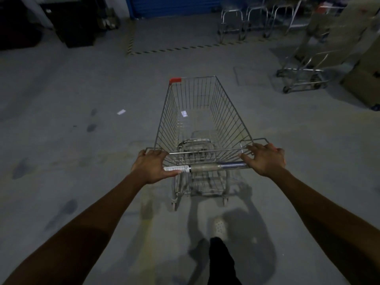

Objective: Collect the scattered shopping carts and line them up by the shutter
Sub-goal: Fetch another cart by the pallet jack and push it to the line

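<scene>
An empty wire shopping cart (205,112) with a red corner cap stands on the grey floor in front of me. My left hand (153,166) grips the left end of its handle bar (205,167). My right hand (266,159) rests on the right end, fingers spread over the bar and the basket rim. The blue shutter (170,6) is straight ahead at the top of the view. Several carts (257,19) stand in a row to the right of the shutter.
A loaded cart (304,77) and cardboard boxes (362,79) stand at the right. Yellow-black hazard tape (174,49) marks the floor before the shutter. A dark cabinet (76,25) is at the back left. A paper scrap (121,112) lies on the floor.
</scene>
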